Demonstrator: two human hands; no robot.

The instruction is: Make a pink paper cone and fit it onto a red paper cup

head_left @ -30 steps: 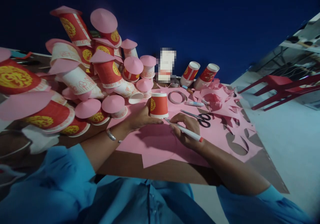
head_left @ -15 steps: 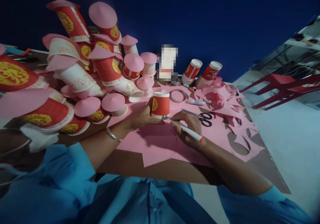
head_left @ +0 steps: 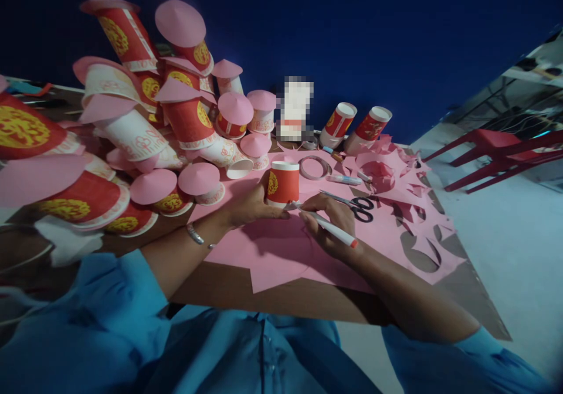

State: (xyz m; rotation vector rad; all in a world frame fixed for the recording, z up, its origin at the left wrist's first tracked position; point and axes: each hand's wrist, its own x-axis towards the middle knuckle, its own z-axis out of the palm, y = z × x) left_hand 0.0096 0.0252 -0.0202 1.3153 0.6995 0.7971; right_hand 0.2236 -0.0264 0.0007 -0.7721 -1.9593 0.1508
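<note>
Over the pink paper (head_left: 272, 262), my left hand (head_left: 250, 206) grips a red paper cup (head_left: 285, 184) with a yellow emblem, its fingers round the side and lower edge. The cup looks upside down, its narrow end up. In my right hand (head_left: 332, 221) is a white marker pen (head_left: 336, 230) with a red end, held in a writing grip. The pen's tip touches or nearly touches the cup's lower rim; I cannot tell which. Scissors (head_left: 363, 209) with black handles lie just beyond my right hand, beside a roll of tape (head_left: 315, 167).
Many paper cups topped with pink paper cones (head_left: 200, 178) crowd the left side. Two cup stacks (head_left: 338, 125) stand at the back. Pink paper scraps (head_left: 387, 171) and a capped pen (head_left: 343, 180) lie right of the tape. A red plastic stool (head_left: 497, 145) stands on the floor to the right.
Hardly anything differs. Both hands keep their hold on the cup and marker pen in nearly the same place; the view has shifted very slightly.
</note>
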